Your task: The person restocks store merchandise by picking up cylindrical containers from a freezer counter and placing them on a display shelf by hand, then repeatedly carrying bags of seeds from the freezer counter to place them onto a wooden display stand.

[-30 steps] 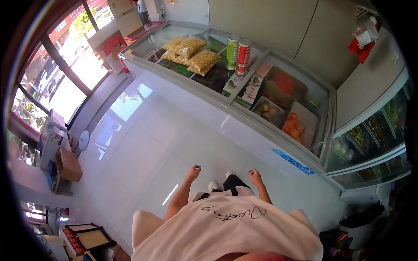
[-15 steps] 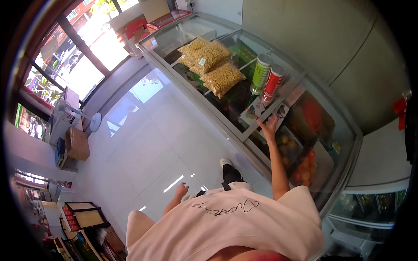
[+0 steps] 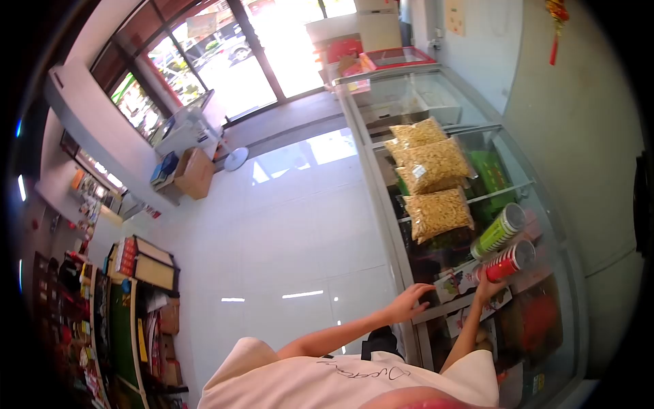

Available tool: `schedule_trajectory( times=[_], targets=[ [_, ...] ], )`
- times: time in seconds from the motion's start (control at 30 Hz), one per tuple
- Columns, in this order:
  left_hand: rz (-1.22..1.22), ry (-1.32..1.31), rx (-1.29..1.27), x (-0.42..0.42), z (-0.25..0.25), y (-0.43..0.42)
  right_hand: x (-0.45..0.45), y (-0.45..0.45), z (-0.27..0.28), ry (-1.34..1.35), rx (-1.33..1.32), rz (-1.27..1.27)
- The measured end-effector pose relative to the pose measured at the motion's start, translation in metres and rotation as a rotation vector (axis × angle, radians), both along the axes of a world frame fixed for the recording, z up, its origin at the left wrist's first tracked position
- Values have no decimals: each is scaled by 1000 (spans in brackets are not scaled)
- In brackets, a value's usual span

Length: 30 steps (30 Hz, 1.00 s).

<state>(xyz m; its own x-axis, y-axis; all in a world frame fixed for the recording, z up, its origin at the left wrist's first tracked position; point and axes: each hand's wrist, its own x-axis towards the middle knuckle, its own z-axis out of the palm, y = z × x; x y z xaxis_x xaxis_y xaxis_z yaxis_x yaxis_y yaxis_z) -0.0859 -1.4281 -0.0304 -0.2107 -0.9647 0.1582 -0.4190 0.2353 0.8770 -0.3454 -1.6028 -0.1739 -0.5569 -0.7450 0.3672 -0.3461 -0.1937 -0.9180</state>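
Observation:
A red striped canister (image 3: 503, 264) stands on the glass-topped display case (image 3: 380, 204). My right hand (image 3: 486, 289) is closed around its lower end. Close beside it stands a green striped canister (image 3: 499, 232), which no hand touches. At the case's front edge is my left hand (image 3: 411, 303), its fingers stretched out and holding nothing. Whether those fingers touch the case, I cannot tell. Farther along the glass lie several clear bags of small pale-yellow pieces (image 3: 436, 163), partly stacked.
Boxes and produce show through the glass. Across the tiled floor (image 3: 306, 232) are a white stand fan (image 3: 236, 158) and a cardboard box (image 3: 194, 172). Shelving with books and boxes (image 3: 153, 273) stands at the left. Glass doors (image 3: 255, 61) lie at the far end.
My right hand has moved from the glass to the red canister. My left hand has risen from beside my body to the case edge. The view has turned left.

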Motion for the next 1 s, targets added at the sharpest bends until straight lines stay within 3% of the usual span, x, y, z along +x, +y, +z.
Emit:
schedule_trajectory(
  times=[0.1, 0.17, 0.2, 0.27, 0.37, 0.43, 0.53, 0.57, 0.7, 0.77, 0.83, 0.87, 0.97, 1.0],
  targets=[
    [-25, -24, 91, 5, 13, 39, 56, 67, 35, -80, -46, 35],
    [128, -25, 107, 21, 3, 77, 110, 116, 57, -367, -54, 229],
    [227, 1, 126, 31, -9, 101, 133, 143, 55, -269, -142, 317],
    [462, -9, 157, 50, -6, 153, 189, 203, 67, -568, 93, 651],
    [755, 2, 62, 79, -3, 242, 261, 285, 99, -643, 89, 1155],
    [973, -8, -5, 88, -1, 309, 293, 342, 116, -706, 223, 1443],
    [1227, -30, 31, 75, 33, 410, 314, 427, 134, -579, 308, 1816],
    [1299, -16, 44, 70, 42, 443, 319, 458, 168, -564, 292, 1924],
    [1550, 192, 18, 19, 54, 561, 321, 572, 174, -575, 575, 2411],
    [1679, 337, -46, -20, 49, 608, 309, 629, 168, -436, 789, 2547],
    [1793, 372, -72, -38, 45, 653, 303, 689, 186, -514, 761, 2678],
    [1859, 370, -92, -51, 49, 669, 303, 713, 170, -408, 753, 2764],
    [2069, 374, -202, -85, 39, 701, 292, 768, 192, -178, 929, 2905],
    [2145, 360, -222, -88, 36, 711, 294, 785, 185, -105, 781, 2991]
  ],
)
